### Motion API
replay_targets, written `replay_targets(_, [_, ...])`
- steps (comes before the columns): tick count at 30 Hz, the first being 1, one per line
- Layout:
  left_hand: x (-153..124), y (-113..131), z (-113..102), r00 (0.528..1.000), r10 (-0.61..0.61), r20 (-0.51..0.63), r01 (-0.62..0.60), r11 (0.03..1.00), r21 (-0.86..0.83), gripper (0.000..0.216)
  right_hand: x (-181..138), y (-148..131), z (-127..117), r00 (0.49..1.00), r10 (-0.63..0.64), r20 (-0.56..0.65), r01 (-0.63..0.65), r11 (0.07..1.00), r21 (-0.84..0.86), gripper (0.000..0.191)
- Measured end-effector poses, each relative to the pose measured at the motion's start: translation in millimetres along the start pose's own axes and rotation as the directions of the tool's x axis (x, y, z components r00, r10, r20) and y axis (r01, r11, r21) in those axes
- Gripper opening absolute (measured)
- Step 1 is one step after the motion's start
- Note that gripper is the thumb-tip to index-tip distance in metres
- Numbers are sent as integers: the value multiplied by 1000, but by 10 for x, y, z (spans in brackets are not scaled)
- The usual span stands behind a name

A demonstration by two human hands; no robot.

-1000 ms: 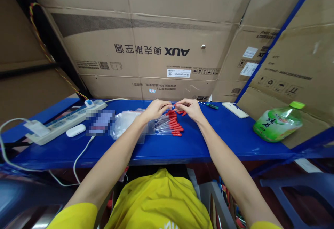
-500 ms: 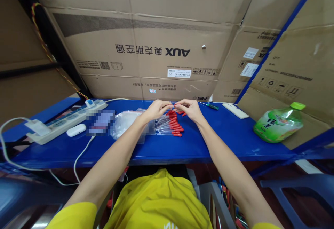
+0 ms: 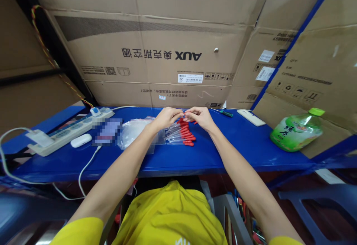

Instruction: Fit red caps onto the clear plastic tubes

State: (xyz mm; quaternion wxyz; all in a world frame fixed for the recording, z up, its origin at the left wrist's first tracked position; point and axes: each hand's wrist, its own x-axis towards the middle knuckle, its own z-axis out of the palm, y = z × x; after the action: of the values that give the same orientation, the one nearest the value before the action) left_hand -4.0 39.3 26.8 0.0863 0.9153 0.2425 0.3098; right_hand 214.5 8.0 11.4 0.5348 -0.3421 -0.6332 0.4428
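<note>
Before a wall of brown cardboard [image 3: 167,25], the blue worktop [image 3: 212,155] carries a row of red-ended rods [image 3: 187,135]. These rods lie just beside the hands, on the person's side, their long axes roughly left to right, red ends to the right. The left hand [image 3: 167,117] is nearer to the clear ends, the right hand [image 3: 201,117] to the red ones. Both seem to pinch a small red piece [image 3: 184,114] between fingertips; its direction cannot be told.
</note>
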Motion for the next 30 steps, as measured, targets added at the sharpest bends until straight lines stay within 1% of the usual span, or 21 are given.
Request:
replay_targets(7, [-10,-50,32,1000,-8,0,8,1000,25,42,17,51,21,1000,11,-4,-11,1000,14,47])
replay_targets(11, [-21,-59,25,998,-39,-52,41,998,43,43,30,56,-1,999,-39,21,40,999,-37,46])
replay_targets(14, [-27,-47,6,993,-61,-97,68,995,69,45,31,46,-49,998,-68,2,68,995,-70,46])
replay_targets(17, [-30,-41,-6,990,-72,-118,80,994,71,45,26,32,-102,998,-59,-27,56,994,-89,46])
replay_targets(20, [-29,-48,-8,988,-73,-132,82,995,64,45,22,17,-127,998,-45,-31,42,995,-91,45])
replay_targets(26, [-28,-69,-11,990,-57,-129,62,997,38,45,25,11,-102,998,-54,-32,51,995,-86,43])
replay_targets(30, [-40,-98,-12,995,-35,-93,35,999,1,44,28,19,-91,995,-83,-45,74,982,-173,41])
